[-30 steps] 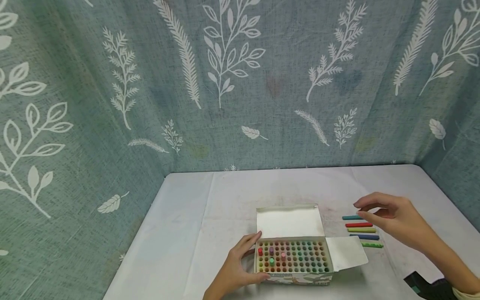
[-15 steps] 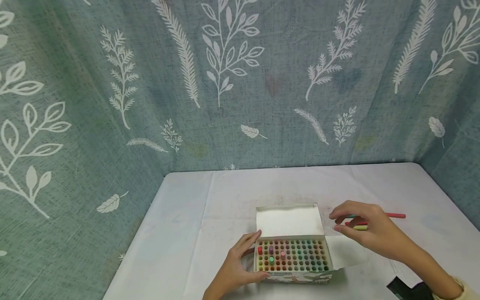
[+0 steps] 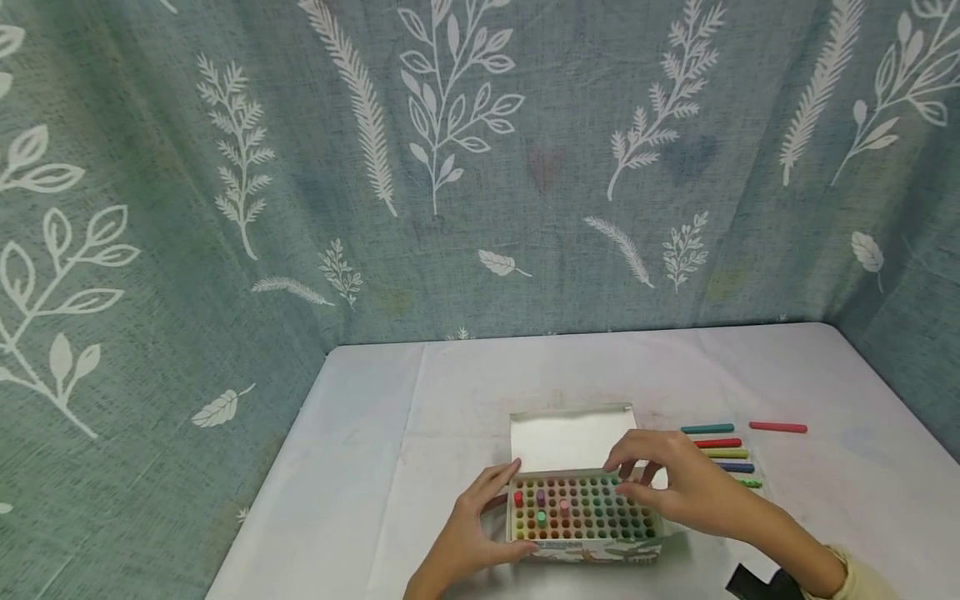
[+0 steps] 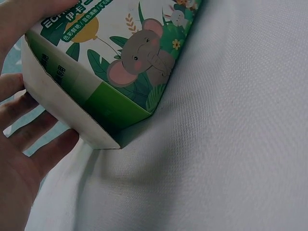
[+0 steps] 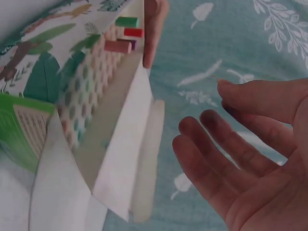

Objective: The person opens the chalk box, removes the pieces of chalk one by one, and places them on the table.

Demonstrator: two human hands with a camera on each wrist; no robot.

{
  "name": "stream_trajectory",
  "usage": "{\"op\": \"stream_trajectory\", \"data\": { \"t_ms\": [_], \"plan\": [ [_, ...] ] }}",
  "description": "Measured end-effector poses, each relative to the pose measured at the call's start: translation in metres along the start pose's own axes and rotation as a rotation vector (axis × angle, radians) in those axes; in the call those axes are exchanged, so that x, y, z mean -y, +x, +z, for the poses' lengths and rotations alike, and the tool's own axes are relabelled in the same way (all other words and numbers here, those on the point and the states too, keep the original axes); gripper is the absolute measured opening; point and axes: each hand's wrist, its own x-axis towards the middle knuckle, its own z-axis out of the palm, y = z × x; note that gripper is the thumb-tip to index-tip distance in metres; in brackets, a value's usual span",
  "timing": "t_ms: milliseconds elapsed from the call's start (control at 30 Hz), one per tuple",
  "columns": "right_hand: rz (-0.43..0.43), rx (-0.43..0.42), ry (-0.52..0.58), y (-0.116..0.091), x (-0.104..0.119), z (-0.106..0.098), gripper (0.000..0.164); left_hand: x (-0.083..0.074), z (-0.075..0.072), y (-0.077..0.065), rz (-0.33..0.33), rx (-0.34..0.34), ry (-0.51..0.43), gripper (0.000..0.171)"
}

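Note:
An open cardboard box (image 3: 585, 552) stands on the table, its inside a grid of round holes. A few coloured sticks, like chalk or crayons, stand in the holes: a red one (image 5: 133, 32), a green one (image 5: 126, 21), a pink one (image 5: 118, 46) and a purple one. My left hand (image 3: 474, 518) grips the box's left end, thumb at the front and fingers at the far side. Over the right part of the holes is my right hand (image 3: 678, 483). Its fingers are loosely bent, and the right wrist view shows nothing between them.
Right of the box lie a teal stick (image 3: 707, 428), a red stick (image 3: 720, 442), a yellow stick (image 3: 727, 454), a blue stick (image 3: 738, 467) and a bright green stick (image 3: 750, 482). A pinkish-red stick (image 3: 777, 427) lies farther right. The raised lid (image 3: 566, 437) leans back.
My right hand has moved left from the loose sticks to over the box. The pinkish-red stick at the far right has come into view. My left hand keeps its hold.

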Motion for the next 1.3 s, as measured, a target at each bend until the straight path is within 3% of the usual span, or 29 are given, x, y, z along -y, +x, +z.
{"op": "stream_trajectory", "data": {
  "t_ms": [167,400,733,967,1300],
  "plan": [
    [-0.011,0.063,-0.020,0.009,-0.001,0.015,0.020,-0.004,-0.002,0.002,-0.001,-0.006,0.002,0.088],
    [0.052,0.150,-0.033,0.021,-0.004,0.035,0.019,-0.008,-0.004,0.004,0.005,-0.013,-0.008,0.088],
    [0.054,0.201,-0.120,0.028,-0.013,0.062,0.014,-0.003,-0.001,0.008,0.001,0.018,-0.045,0.086],
    [0.000,0.195,-0.186,0.029,-0.015,0.070,0.016,-0.001,0.001,0.006,-0.004,0.014,-0.048,0.086],
    [0.045,0.144,-0.156,0.029,-0.014,0.073,0.016,0.001,0.002,0.000,-0.029,-0.002,-0.043,0.087]
  ]
}}
